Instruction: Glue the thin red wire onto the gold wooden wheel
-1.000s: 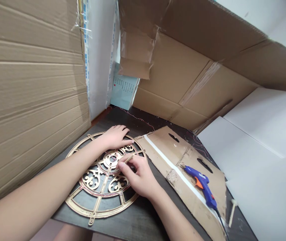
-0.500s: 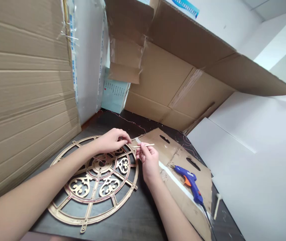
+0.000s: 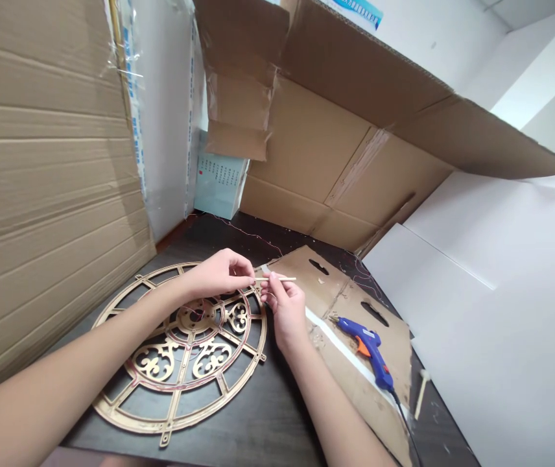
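Note:
A thin pale wooden stick lies nearly level between my hands. My right hand pinches it between thumb and fingers, its right end sticking out past them. At the stick's left end, the thumb and fingertips of my left hand are closed together and meet its tip. Below my left hand and forearm is a round wooden openwork frame with spokes, rings and scroll-shaped inserts. Reddish wire runs along its inner rings. My left arm hides part of the frame.
Right of my hands, a blue glue gun with an orange trigger rests on a cardboard sheet. A small mallet-shaped stick lies beyond it on the dark table. Cardboard walls and a light-blue box stand behind.
The stick has shifted slightly left and levelled out, and its left end now meets my left fingertips. Both hands have come closer together. The view has moved a little.

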Tool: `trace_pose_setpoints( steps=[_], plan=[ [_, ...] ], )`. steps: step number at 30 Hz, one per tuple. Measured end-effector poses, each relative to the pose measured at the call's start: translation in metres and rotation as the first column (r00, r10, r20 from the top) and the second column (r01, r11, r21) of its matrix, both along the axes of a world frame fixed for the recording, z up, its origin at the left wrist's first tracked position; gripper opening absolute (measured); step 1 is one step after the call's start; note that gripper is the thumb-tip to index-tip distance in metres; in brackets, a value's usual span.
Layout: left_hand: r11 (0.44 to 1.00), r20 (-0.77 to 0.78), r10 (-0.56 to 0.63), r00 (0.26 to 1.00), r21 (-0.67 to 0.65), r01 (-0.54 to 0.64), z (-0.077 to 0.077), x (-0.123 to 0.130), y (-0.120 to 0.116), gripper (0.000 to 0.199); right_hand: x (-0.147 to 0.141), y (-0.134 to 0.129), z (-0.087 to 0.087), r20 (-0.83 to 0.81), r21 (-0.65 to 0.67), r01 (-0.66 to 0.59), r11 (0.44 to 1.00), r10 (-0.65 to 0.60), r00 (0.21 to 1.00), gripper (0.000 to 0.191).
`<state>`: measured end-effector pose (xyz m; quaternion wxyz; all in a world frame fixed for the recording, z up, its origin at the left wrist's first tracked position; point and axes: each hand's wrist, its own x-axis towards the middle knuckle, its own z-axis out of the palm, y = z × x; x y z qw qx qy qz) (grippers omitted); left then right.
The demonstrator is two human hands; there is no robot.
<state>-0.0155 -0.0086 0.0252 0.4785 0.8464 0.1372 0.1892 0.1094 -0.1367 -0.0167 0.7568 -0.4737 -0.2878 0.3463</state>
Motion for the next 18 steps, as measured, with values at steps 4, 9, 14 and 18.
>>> trace_pose_setpoints(
  steps=[4, 9, 14, 18],
  plan=[
    [0.992, 0.008, -0.016, 1.000, -0.123, 0.016, -0.0034, -0.0002, 0.0055, 0.023, -0.0013, 0.0005, -0.0019, 0.038, 0.005, -0.019, 1.000, 0.018, 0.999, 0.039],
    [0.931, 0.004, -0.050, 0.999, -0.362, 0.048, -0.0021, -0.0024, 0.0057, 0.021, -0.0048, 0.0009, -0.0004, 0.040, 0.020, -0.029, 0.999, 0.028, 0.999, 0.041],
    [0.803, -0.017, -0.009, 1.000, -0.595, -0.003, -0.0038, -0.0040, 0.0042, 0.017, -0.0055, -0.0006, -0.0001, 0.105, 0.040, -0.053, 0.998, 0.049, 0.993, 0.039],
    [0.764, -0.076, -0.038, 0.996, -0.645, -0.020, -0.0023, -0.0072, 0.0056, 0.017, -0.0061, -0.0021, -0.0016, 0.212, 0.018, -0.040, 0.999, 0.036, 0.977, 0.036]
  ],
)
